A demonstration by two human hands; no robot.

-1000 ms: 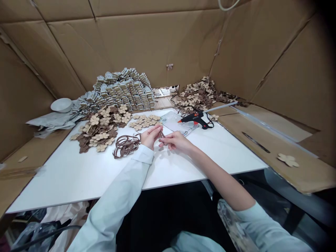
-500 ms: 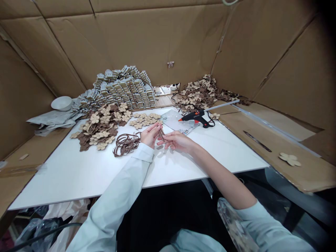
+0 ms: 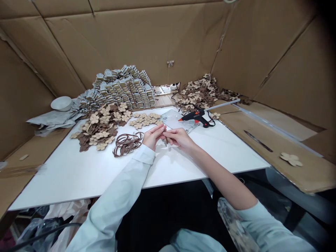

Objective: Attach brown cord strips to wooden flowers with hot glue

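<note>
Here, two hands [image 3: 154, 136] [image 3: 181, 139] at one brown strip [image 3: 166, 140]; one glue gun [image 3: 195, 116].

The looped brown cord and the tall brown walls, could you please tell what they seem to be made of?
Looped brown cord: perhaps dull leather or suede, by its flat, bending strands. Tall brown walls: apparently matte cardboard, with creases and folds.

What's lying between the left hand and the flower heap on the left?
Between the left hand and that flower heap lies looped brown cord, in the head view.
</note>
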